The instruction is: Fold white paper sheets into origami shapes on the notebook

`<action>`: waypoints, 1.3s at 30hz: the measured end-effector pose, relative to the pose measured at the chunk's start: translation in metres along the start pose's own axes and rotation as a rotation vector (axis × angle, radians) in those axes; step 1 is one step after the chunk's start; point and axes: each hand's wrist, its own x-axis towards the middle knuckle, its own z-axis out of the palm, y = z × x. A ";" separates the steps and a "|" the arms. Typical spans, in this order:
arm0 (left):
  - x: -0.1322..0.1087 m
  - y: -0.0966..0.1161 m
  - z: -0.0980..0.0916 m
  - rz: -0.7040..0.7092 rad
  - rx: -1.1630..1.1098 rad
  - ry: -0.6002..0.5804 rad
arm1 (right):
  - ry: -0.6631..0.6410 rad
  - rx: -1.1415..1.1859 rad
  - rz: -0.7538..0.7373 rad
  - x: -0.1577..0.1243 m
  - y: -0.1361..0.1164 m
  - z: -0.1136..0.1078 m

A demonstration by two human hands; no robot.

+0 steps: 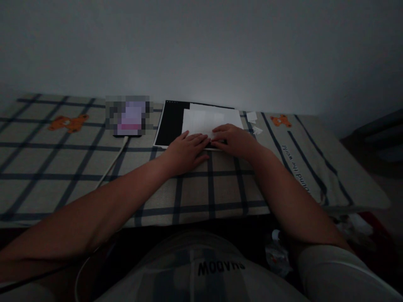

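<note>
A white sheet of paper [210,117] lies on a black board [171,121] at the far side of the checked tablecloth [63,167]. My left hand [185,152] lies flat at the paper's near edge, fingers stretched out and pointing right. My right hand [234,140] rests beside it with its fingers pressed down on the same edge, pointing left. The fingertips of the two hands nearly meet. Neither hand is lifting anything.
A phone [129,119] with a lit screen lies left of the board, a white cable [113,161] running from it toward me. Small paper scraps [253,121] sit right of the board. A plain wall [201,46] stands behind. Clutter shows on the floor [352,224] at right.
</note>
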 end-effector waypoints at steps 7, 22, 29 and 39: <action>-0.001 0.000 0.001 -0.014 -0.023 0.001 | 0.004 0.051 0.004 0.001 0.007 0.004; 0.002 0.001 0.001 -0.053 -0.059 -0.044 | 0.039 0.085 0.015 0.002 0.025 0.006; 0.004 0.004 0.000 -0.077 -0.053 -0.055 | 0.031 0.071 0.026 0.004 0.026 0.008; 0.004 0.009 -0.006 -0.101 -0.036 -0.087 | 0.024 0.017 0.026 0.003 0.018 0.004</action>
